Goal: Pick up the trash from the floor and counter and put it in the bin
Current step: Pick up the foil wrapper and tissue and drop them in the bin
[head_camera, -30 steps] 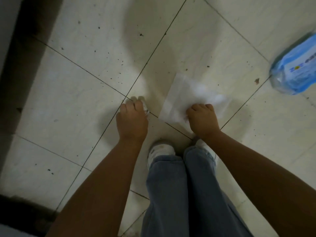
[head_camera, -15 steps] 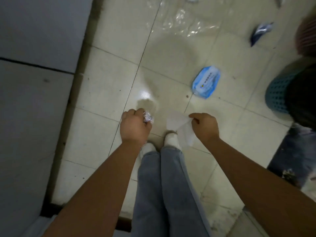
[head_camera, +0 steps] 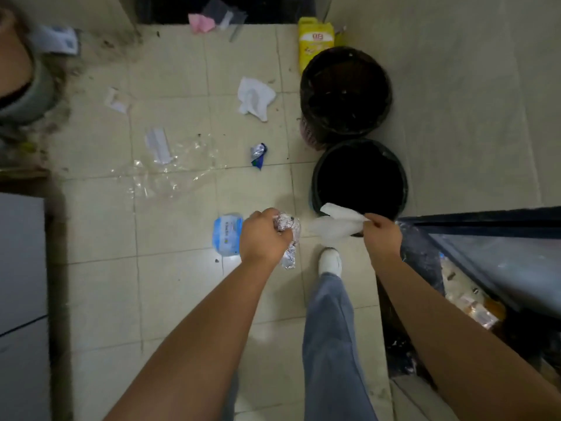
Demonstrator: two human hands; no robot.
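Note:
My left hand (head_camera: pixel 263 238) is shut on a crumpled piece of silver foil (head_camera: pixel 288 241), held above the floor. A white tissue (head_camera: pixel 337 224) hangs from the pinched fingers of my right hand (head_camera: pixel 381 233), at the near rim of the black bin (head_camera: pixel 315 189). Behind that bin stands a second dark bin (head_camera: pixel 306 86). On the tiles lie a blue wet-wipe pack (head_camera: pixel 226 235) just left of my left hand, a small blue wrapper (head_camera: pixel 258 154), a white tissue (head_camera: pixel 255 98), clear plastic film (head_camera: pixel 170 171) and white paper scraps (head_camera: pixel 158 144).
A yellow bag (head_camera: pixel 314 41) leans behind the far bin. Pink and grey litter (head_camera: pixel 202 22) lies at the dark doorway. A glass-topped counter (head_camera: pixel 498 253) is at the right, grey cabinets (head_camera: pixel 21 268) at the left. My white shoe (head_camera: pixel 330 261) is below the bin.
I have stood up from the floor with the foil and the tissue in my hands. The view has swung toward the two bins, and my right hand has carried the tissue to the near bin's rim.

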